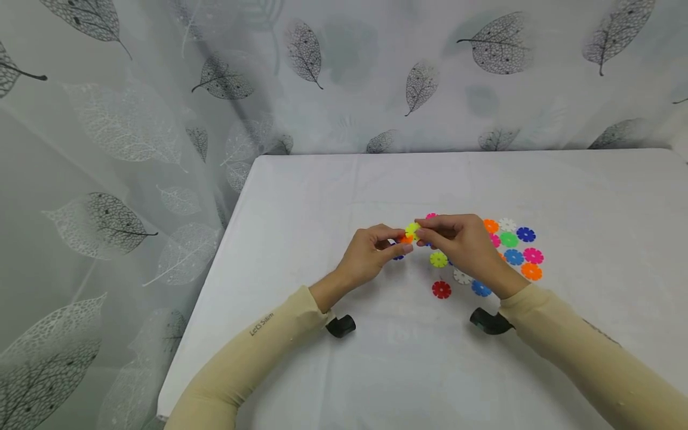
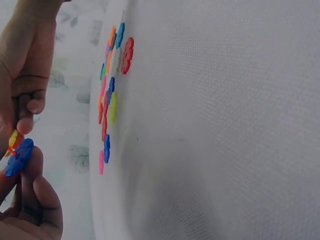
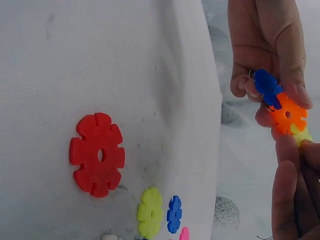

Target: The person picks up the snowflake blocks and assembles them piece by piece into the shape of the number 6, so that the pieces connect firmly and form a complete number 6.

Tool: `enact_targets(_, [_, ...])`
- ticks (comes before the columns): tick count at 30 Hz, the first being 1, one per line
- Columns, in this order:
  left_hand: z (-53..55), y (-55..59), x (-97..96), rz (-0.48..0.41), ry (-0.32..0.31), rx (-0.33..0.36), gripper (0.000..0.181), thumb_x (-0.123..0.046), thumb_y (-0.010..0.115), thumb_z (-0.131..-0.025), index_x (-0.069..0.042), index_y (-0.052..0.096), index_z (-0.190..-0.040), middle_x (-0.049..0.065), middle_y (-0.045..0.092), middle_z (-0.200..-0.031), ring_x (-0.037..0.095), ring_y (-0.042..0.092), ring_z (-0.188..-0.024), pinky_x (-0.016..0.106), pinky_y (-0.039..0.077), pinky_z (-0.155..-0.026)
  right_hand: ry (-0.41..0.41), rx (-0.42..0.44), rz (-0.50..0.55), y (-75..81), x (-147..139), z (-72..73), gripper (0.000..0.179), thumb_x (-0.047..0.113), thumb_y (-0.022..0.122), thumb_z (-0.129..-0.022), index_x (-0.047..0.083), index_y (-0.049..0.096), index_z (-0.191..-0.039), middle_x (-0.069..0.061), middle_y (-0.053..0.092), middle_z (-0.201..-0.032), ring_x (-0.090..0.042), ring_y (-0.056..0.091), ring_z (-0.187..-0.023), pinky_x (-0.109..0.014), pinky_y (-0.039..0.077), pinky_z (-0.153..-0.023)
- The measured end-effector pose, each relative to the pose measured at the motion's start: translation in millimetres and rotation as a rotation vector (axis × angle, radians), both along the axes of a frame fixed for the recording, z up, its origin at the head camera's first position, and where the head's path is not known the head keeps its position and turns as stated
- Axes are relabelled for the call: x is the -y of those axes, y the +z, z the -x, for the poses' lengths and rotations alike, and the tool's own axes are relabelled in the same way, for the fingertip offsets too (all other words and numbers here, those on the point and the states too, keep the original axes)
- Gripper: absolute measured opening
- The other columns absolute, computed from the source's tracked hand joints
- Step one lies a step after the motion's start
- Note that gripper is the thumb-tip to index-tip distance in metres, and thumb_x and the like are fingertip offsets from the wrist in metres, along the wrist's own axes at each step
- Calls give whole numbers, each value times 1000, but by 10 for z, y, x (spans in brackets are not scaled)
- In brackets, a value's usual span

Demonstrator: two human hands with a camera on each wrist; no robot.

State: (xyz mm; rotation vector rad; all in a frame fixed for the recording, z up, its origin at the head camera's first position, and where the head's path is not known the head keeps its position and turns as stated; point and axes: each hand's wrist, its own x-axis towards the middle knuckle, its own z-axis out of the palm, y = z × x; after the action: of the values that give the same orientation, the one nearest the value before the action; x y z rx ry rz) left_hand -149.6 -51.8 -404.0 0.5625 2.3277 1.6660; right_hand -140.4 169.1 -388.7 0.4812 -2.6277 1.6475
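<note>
Over the white table, my left hand grips a notched, flower-shaped plastic disc in orange between thumb and fingers. A blue notched disc is joined to its edge at an angle. Opposite, my right hand pinches a yellow notched disc with thumb and index finger. The yellow disc touches the orange one's edge; whether their slots interlock I cannot tell. Both hands are raised above the tabletop, their fingertips close together. Fingers partly cover the yellow disc in the right wrist view.
Several loose notched discs lie flat below and right of the hands, among them a red disc, a yellow-green disc and a green disc. A leaf-patterned curtain hangs behind and left of the table. Black curved pieces sit under the wrists.
</note>
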Motion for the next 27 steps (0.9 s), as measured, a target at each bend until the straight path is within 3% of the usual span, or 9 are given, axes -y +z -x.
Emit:
enact_targets(3, [5, 16, 2, 13, 0, 20, 35, -27, 79, -91, -12, 75, -122, -8, 72, -106, 25, 69, -82, 26, 52, -68, -11, 2, -11, -9, -17, -3, 28, 18, 74, -95, 5, 74, -120, -7, 76, -99, -21, 75, -87, -19, 56, -76])
enact_targets(8, [21, 63, -12, 72, 18, 12, 32, -43, 70, -96, -18, 77, -115, -8, 74, -96, 15, 69, -85, 33, 55, -71, -13, 19, 1, -25, -1, -11, 26, 21, 77, -92, 7, 73, -113, -6, 76, -97, -19, 75, -87, -21, 57, -75])
enact_targets(13, [22, 79, -38, 100, 51, -13, 27, -38, 67, -98, -16, 77, -111, -10, 73, -88, 11, 67, -83, 30, 56, -71, -9, 8, -18, -51, 15, -29, 26, 26, 75, -94, 8, 75, -113, -5, 75, -101, -21, 74, -90, -21, 56, -77])
enact_targets(20, [55, 31, 0, 75, 142, -25, 25, -30, 68, -99, -10, 76, -112, -8, 74, -97, 7, 68, -91, 26, 55, -85, -100, -16, -15, 11, -178, -34, 40, 28, 66, -100, 14, 64, -137, -7, 68, -128, -22, 66, -109, -14, 51, -81])
enact_targets(27, [79, 26, 66, -2, 207, 23, 22, -26, 69, -99, -8, 76, -110, -4, 75, -92, 9, 71, -88, 26, 56, -83, -255, -25, -34, 73, -595, 3, 49, 29, 64, -101, 13, 55, -146, -10, 58, -140, -4, 59, -109, -8, 47, -80])
